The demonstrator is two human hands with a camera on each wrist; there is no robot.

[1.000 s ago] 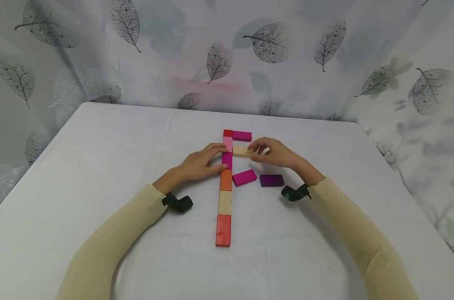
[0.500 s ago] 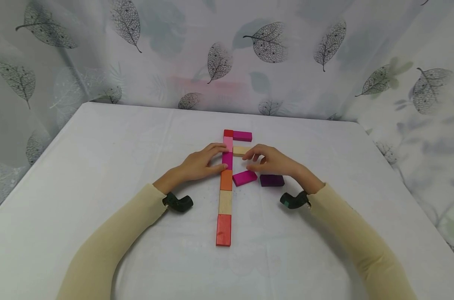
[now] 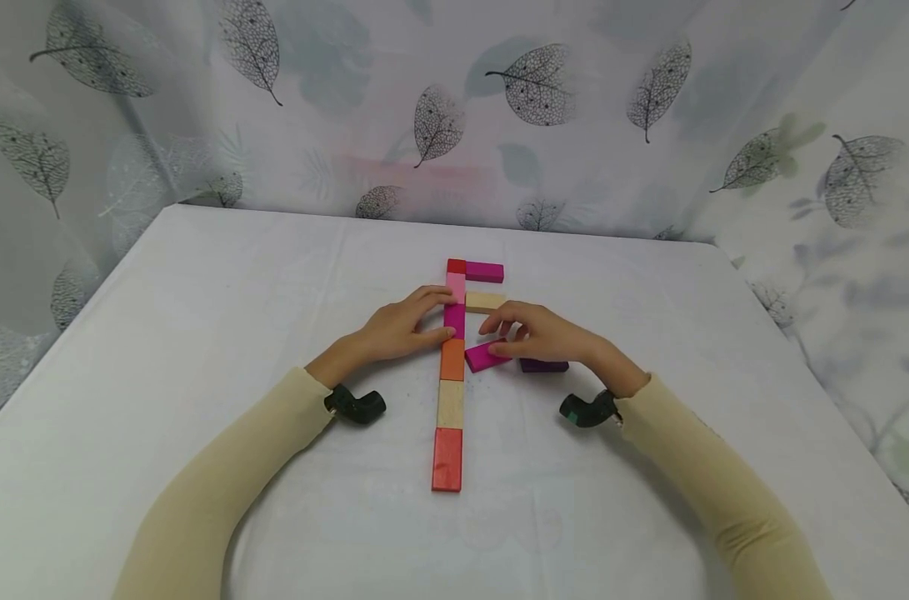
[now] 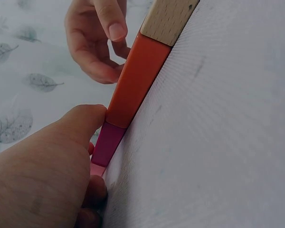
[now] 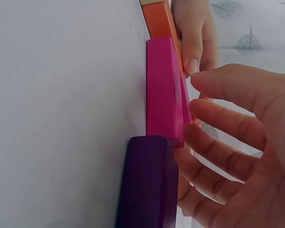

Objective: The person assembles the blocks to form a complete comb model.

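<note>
Wooden blocks form a straight row running away from me, with an orange block [image 3: 452, 360] near its middle. My left hand [image 3: 397, 325] rests at the row's left side, thumb at the magenta row block [image 3: 454, 320] and fingertips on the pink block [image 3: 456, 285] beyond it. To the right, a loose magenta block [image 5: 160, 90] lies at a slant, its end close to the row. Over that block hovers my right hand [image 3: 544, 335], fingers loosely bent and thumb overlapping it in the head view. A purple block [image 5: 145, 185] lies partly hidden beneath this hand.
A plain wood block [image 3: 482, 302] and a magenta side block [image 3: 486, 272] stick out rightward from the row's far part. The row's near end has a plain wood block [image 3: 450, 404] and a red block [image 3: 447, 460]. A white cloth [image 3: 274, 508] covers the table.
My right hand has moved from the plain wood side block toward me, to above the loose magenta block. The left hand and the blocks have stayed in place.
</note>
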